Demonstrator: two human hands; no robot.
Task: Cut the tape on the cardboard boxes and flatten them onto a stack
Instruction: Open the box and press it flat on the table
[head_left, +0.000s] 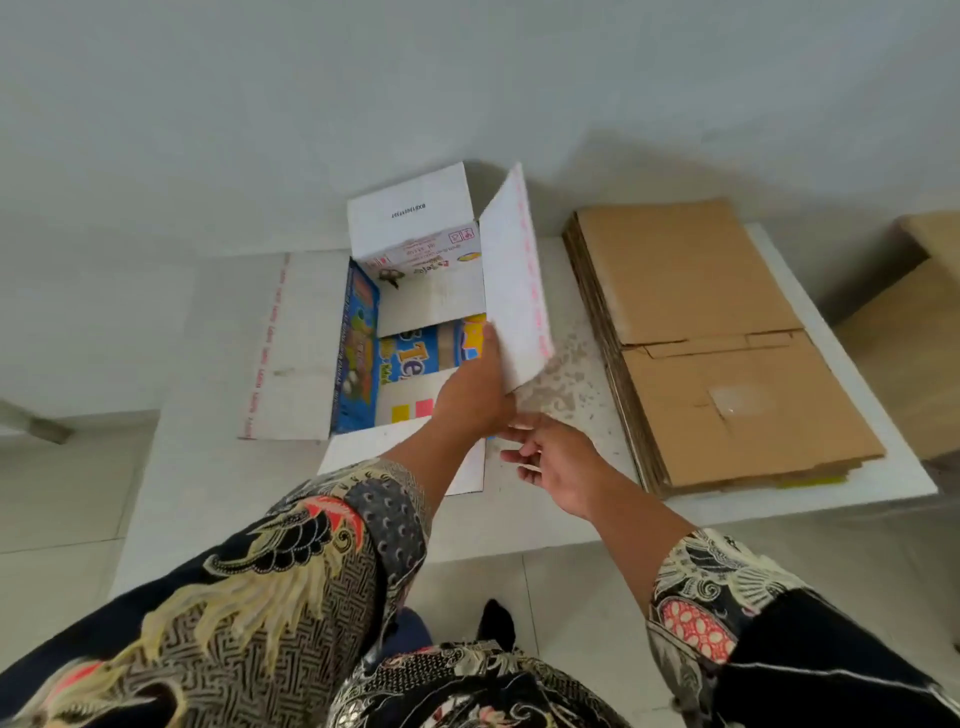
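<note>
Left hand (475, 392) fingers grip box flap (514, 280); right hand (550, 462) fingers loose, empty.

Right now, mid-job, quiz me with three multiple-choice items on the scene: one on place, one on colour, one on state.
1. The stack of flattened brown cardboard lies where, seen from the head camera?
A. right of the open printed white cardboard box
B. left of it
C. inside it

2. Colour of the box's raised right flap?
A. brown
B. white with pink print
C. black

3. The left hand?
A. hangs idle
B. holds the raised flap
C. presses on the stack

Key: A, the stack sits at the picture's right; B, pink marks edge the white flap; B, its fingers grip the flap's lower edge.
</note>
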